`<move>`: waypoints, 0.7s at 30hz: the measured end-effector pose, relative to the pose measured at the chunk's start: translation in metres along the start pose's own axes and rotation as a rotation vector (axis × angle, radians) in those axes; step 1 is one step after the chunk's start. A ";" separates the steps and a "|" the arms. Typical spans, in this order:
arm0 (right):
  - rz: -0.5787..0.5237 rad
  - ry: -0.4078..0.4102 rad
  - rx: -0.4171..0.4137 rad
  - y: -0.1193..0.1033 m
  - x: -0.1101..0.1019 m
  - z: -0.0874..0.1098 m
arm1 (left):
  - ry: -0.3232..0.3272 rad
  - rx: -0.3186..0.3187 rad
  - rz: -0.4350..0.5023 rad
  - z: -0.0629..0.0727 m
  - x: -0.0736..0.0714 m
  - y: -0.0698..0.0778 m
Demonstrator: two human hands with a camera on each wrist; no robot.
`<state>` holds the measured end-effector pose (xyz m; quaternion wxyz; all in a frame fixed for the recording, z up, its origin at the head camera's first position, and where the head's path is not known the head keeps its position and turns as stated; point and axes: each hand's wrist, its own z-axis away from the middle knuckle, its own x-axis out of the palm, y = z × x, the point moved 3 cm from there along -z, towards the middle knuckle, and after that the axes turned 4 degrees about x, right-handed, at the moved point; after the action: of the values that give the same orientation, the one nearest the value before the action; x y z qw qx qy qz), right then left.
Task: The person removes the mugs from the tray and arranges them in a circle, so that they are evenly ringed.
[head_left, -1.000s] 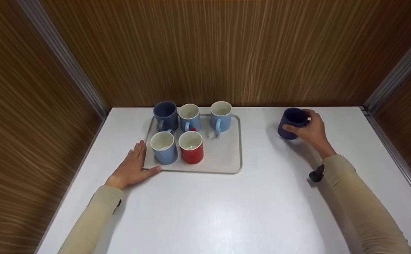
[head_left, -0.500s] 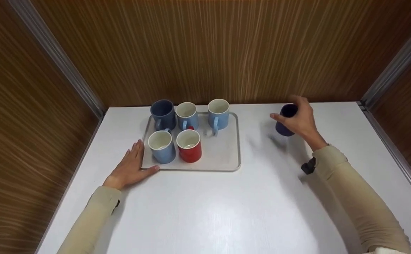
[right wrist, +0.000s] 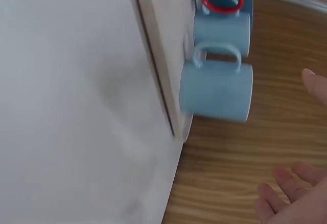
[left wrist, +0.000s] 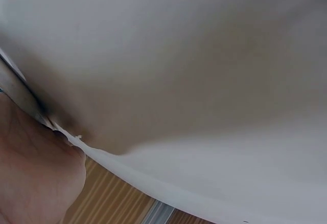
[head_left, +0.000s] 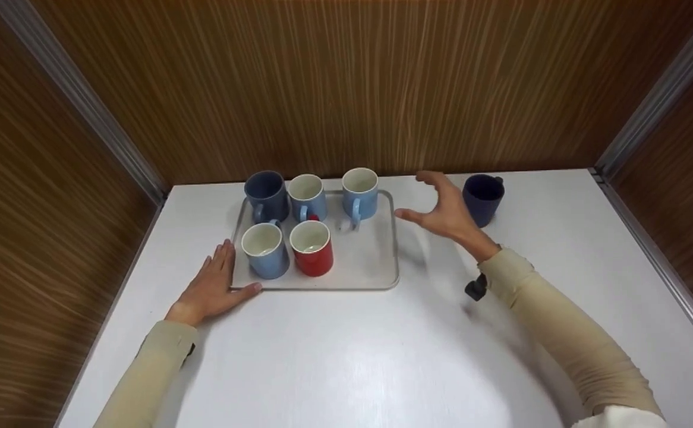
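Observation:
My left hand (head_left: 207, 291) rests with straight fingers against the left front corner of a light grey tray (head_left: 364, 273). Between the tray and a dark navy mug (head_left: 482, 202), my right hand (head_left: 446, 211) hovers with thumb and fingers spread, holding nothing. On the tray stand a dark blue mug (head_left: 267, 199), a light blue mug (head_left: 309, 199) and another light blue mug (head_left: 360, 196) along the back. A grey-blue mug (head_left: 268, 255) and a red mug (head_left: 314, 252) stand in front. In the right wrist view, the nearest light blue mug (right wrist: 214, 91) shows its handle.
Everything stands on a white table (head_left: 323, 356). A brown wood-grain panel (head_left: 346, 89) rises behind it, with similar side panels and metal corner strips (head_left: 85, 89). A small whitish object (head_left: 345, 226) lies on the tray near the back right mug.
My right hand has let go of the navy mug and moved left toward the tray. That mug stays standing on the table at the right. The left hand remains at the tray.

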<state>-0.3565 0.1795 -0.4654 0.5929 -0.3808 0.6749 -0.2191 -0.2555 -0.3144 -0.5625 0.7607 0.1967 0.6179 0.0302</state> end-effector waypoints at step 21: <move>-0.149 -0.225 -0.133 -0.065 0.088 0.008 | -0.015 -0.008 -0.011 0.000 -0.002 0.002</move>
<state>-0.3329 0.0730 -0.4741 0.6206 -0.4903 0.5869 -0.1731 -0.2554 -0.3131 -0.5597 0.7664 0.1905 0.6129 0.0271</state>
